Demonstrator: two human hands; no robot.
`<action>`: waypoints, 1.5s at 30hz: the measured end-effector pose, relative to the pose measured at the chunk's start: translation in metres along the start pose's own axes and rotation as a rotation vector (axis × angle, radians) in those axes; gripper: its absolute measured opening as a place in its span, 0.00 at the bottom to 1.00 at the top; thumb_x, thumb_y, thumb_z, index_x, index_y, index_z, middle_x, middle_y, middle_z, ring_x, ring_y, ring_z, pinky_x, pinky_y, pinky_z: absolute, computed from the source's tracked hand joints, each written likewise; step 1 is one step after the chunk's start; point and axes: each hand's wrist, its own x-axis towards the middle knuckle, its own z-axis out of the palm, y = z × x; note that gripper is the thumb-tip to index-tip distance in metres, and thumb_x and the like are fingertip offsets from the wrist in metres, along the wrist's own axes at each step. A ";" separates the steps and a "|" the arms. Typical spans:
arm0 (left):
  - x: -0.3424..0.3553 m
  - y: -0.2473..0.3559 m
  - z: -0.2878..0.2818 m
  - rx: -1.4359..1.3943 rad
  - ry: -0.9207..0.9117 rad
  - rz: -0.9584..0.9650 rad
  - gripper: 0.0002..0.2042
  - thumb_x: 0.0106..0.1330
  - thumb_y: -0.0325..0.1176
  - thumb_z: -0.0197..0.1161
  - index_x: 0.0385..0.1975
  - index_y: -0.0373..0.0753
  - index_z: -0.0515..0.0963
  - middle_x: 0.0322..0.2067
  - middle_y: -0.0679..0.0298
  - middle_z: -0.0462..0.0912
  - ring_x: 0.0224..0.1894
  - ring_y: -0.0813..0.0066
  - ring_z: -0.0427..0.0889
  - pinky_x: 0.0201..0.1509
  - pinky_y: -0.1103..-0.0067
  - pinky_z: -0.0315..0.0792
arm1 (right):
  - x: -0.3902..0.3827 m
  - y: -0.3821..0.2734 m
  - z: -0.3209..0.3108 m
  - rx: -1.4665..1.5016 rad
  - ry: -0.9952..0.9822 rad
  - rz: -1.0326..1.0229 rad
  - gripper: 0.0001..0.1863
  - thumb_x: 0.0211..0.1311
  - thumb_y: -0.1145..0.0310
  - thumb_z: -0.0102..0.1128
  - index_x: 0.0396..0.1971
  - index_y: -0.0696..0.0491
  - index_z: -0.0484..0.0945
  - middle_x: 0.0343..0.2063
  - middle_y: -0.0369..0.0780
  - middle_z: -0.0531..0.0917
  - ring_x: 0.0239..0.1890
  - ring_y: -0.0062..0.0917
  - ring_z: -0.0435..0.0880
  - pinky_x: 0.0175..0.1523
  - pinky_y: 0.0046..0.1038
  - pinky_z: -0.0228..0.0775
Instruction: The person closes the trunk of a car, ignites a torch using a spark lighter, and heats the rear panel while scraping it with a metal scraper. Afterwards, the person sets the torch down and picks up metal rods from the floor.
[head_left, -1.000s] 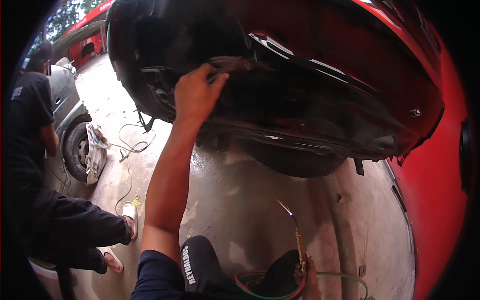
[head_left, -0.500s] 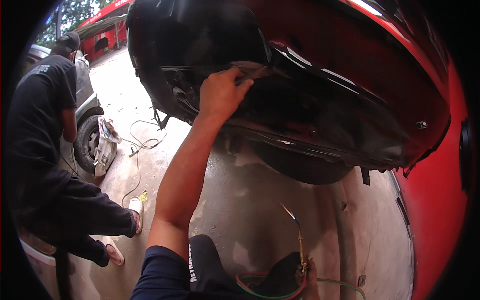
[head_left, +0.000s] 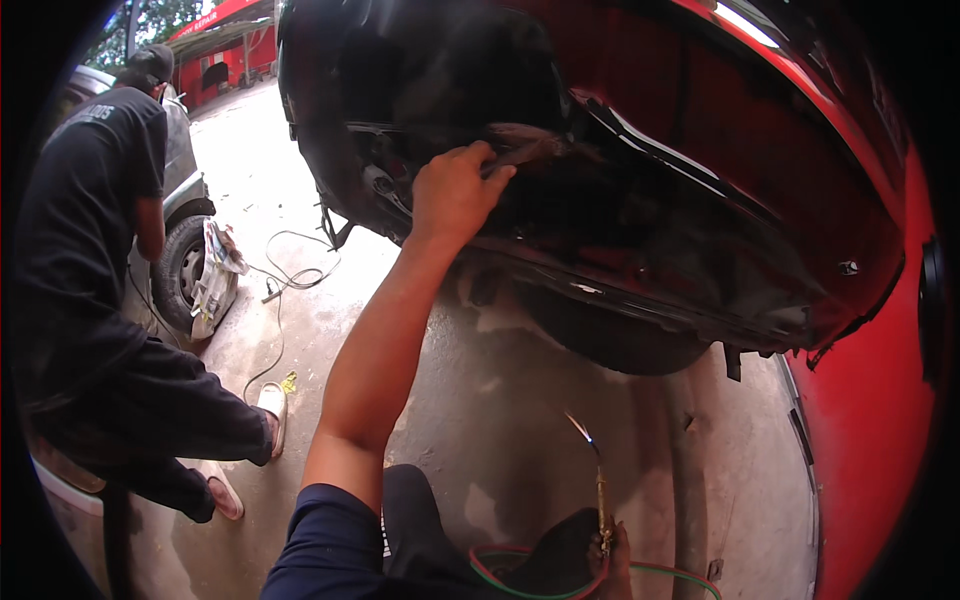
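My left hand (head_left: 455,196) reaches forward to the glossy black rear panel (head_left: 680,215) of a car. Its fingers bend against the surface, with the thumb apart from them; nothing shows in its grasp, though the fingertips are partly hidden. Just beyond the fingers, a pinkish-brown patch (head_left: 530,143), perhaps a reflection, shows on the panel. Low in the view, my right hand (head_left: 616,562) grips a brass gas torch (head_left: 602,500), held upright. A small bright flame (head_left: 580,430) burns at its bent tip, pointing up and away below the car.
Red and green hoses (head_left: 490,562) loop from the torch past my knees. On the left, a person in dark clothes (head_left: 90,220) stands beside a silver car with a partly covered wheel (head_left: 185,275). A cable (head_left: 285,285) lies on the concrete. A red wall (head_left: 870,450) rises at right.
The view has shifted slightly, so the car and left hand sit a little farther right. My left hand stays at the panel, and the lit torch remains in my right hand.
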 end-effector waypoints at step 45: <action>-0.013 0.001 0.005 0.085 0.079 -0.025 0.16 0.60 0.46 0.74 0.36 0.40 0.85 0.31 0.55 0.87 0.35 0.54 0.87 0.38 0.67 0.78 | -0.005 0.003 0.008 0.058 -0.011 -0.049 0.25 0.73 0.40 0.51 0.62 0.35 0.70 0.24 0.35 0.77 0.15 0.22 0.72 0.19 0.22 0.64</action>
